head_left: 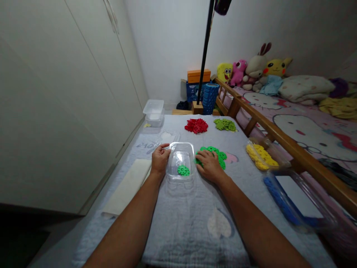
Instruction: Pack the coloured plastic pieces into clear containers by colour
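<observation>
A clear plastic container (180,143) stands in the middle of the cloth-covered table, with a few green notched discs (183,170) at its near end. My left hand (161,159) grips the container's left side, thumb and fingers at the rim. To the right of the container lies a loose pile of green notched discs (222,156). My right hand (209,163) rests on this pile with its fingers apart, palm down. Whether a disc lies under those fingertips is hidden.
Red pieces (196,125) and lime-green pieces (224,125) lie at the table's far end. Boxes of yellow pieces (261,157) and blue pieces (287,201) stand along the right edge. Empty clear containers (154,111) sit far left; a folded cream cloth (128,186) lies nearer.
</observation>
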The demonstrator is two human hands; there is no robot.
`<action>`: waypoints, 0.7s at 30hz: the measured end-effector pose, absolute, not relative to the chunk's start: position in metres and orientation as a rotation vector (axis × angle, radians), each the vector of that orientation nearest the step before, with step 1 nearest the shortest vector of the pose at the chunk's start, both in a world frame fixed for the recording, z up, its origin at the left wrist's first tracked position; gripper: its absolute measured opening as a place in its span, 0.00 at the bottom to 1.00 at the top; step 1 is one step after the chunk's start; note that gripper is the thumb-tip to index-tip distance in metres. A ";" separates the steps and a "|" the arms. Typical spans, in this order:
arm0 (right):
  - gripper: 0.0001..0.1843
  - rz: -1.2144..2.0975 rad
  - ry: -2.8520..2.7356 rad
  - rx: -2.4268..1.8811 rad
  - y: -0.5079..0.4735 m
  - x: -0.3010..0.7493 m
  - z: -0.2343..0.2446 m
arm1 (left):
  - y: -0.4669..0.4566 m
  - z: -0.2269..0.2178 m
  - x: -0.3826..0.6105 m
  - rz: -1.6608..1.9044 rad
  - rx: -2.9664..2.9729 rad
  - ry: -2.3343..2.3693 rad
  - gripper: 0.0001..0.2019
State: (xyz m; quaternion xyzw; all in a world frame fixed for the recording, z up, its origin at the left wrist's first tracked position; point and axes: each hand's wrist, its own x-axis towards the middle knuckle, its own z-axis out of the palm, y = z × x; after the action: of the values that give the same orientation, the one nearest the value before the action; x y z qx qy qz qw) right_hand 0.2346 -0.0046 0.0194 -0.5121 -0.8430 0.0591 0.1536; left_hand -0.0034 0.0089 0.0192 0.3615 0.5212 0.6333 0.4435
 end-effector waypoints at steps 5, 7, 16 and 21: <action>0.17 0.170 -2.322 -1.400 -0.005 0.251 0.013 | 0.010 0.012 -0.003 1.566 0.989 1.319 0.22; 0.18 0.160 -2.291 -1.388 -0.004 0.254 0.011 | 0.010 0.009 -0.003 1.566 1.023 1.323 0.21; 0.16 0.006 -2.154 -1.634 0.003 0.256 0.006 | 0.010 0.012 -0.002 1.554 1.025 1.308 0.21; 0.14 0.056 -2.088 -1.592 0.004 0.255 0.004 | 0.011 0.010 -0.003 1.530 1.056 1.325 0.20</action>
State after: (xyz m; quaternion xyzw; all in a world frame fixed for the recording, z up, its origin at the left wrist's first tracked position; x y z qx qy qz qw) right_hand 0.2551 0.0037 0.0038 -0.5861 -0.7689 0.0206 0.2546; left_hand -0.0026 0.0107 0.0104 0.4207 0.5276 0.6093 0.4165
